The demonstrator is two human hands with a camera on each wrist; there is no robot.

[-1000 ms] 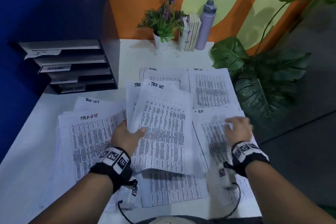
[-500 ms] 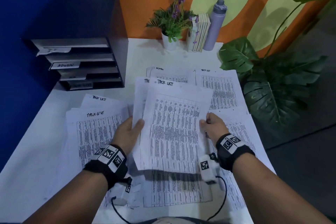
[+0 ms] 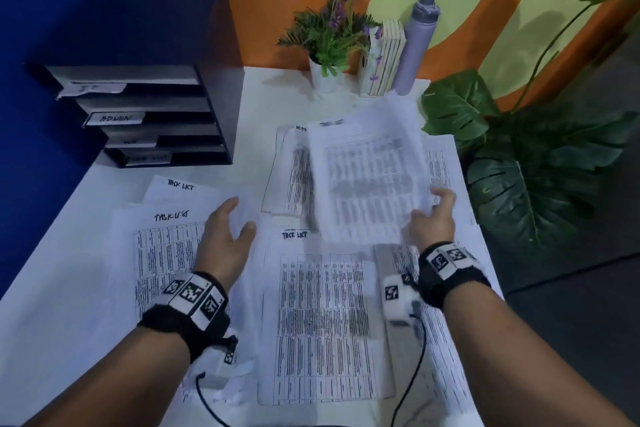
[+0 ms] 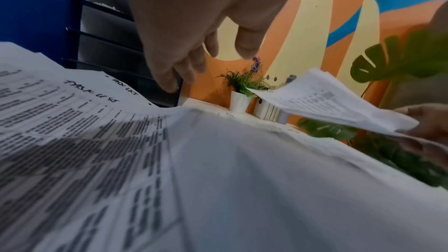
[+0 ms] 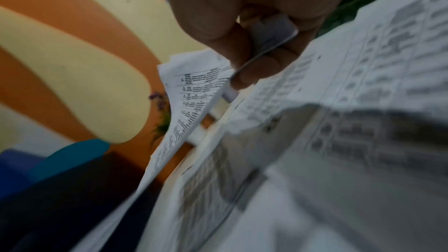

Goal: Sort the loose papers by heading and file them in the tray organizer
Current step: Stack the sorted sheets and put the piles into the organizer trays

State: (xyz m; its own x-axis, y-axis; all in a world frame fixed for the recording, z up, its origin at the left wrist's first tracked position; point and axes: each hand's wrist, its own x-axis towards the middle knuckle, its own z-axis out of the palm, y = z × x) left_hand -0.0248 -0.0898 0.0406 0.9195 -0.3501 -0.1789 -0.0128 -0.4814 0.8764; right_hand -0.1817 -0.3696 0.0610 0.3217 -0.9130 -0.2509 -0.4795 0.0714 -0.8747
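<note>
Papers [image 3: 322,319] lay spread across the table [image 3: 41,305]; my right hand [image 3: 433,218] pinched a lifted sheaf [image 3: 370,180] at two o'clock, my left hand [image 3: 225,236] hovered with fingers loosely apart, tray organizer [image 3: 214,114] at ten o'clock.

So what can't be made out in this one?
- Heading of the lifted sheet pinched by the right hand: motion-blurred in the head view, edge-on in both wrist views.
- Lowest two labels on the tray organizer: too small and dim.
- Sheets under the left hand: headings covered.
</note>
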